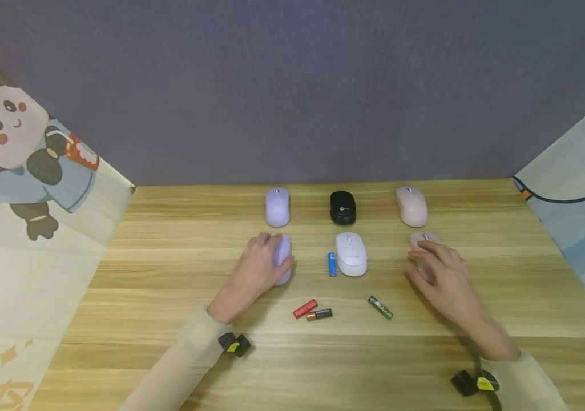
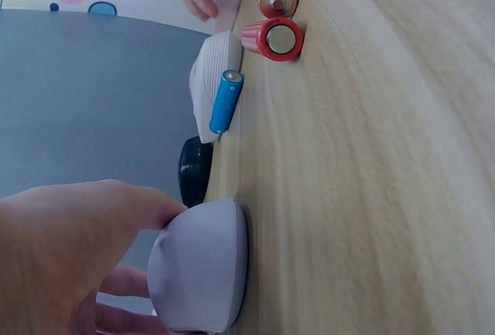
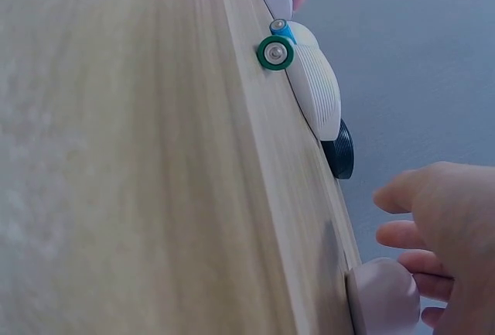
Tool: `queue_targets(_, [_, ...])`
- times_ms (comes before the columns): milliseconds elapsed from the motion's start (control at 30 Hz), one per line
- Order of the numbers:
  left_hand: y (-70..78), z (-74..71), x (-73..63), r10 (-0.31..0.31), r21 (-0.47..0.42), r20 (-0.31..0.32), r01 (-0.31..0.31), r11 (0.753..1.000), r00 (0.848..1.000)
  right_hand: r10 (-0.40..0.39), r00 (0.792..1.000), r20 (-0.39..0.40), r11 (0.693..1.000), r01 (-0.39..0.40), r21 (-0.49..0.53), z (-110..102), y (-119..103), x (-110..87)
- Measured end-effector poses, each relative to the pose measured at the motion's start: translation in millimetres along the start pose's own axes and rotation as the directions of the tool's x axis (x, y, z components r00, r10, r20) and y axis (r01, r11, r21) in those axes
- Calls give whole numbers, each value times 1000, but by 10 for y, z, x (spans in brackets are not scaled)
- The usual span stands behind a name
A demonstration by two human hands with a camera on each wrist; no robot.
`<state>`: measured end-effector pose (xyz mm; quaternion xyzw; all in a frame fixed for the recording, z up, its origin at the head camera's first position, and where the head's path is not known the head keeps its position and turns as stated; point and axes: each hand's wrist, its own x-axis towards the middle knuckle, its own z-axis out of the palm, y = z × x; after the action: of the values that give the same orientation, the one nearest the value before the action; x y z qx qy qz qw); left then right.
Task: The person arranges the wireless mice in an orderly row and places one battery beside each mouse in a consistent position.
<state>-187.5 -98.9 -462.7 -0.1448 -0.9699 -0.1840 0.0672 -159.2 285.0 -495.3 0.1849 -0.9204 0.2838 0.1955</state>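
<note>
In the head view my left hand grips a purple computer mouse lying on the table, thumb along one side and fingers along the other. The left wrist view shows the rounded back of that purple mouse against the thumb. My right hand hovers over a pink mouse. Its thumb and index finger stand apart from the pink mouse in the right wrist view, while the lower fingers are right at its side. Between the hands sit a white mouse and a blue battery.
Behind stand another purple mouse, a black mouse and another pink mouse. Nearer lie a red battery, a black-and-copper battery and a green battery. A dark grey panel borders the table's back.
</note>
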Motion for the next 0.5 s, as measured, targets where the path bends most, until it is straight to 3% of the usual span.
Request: queue_targets(500, [25,20,46,-2,-6,-34,2,1000,999,-12,1000,-9,1000,12,-1,-6,-12,-1])
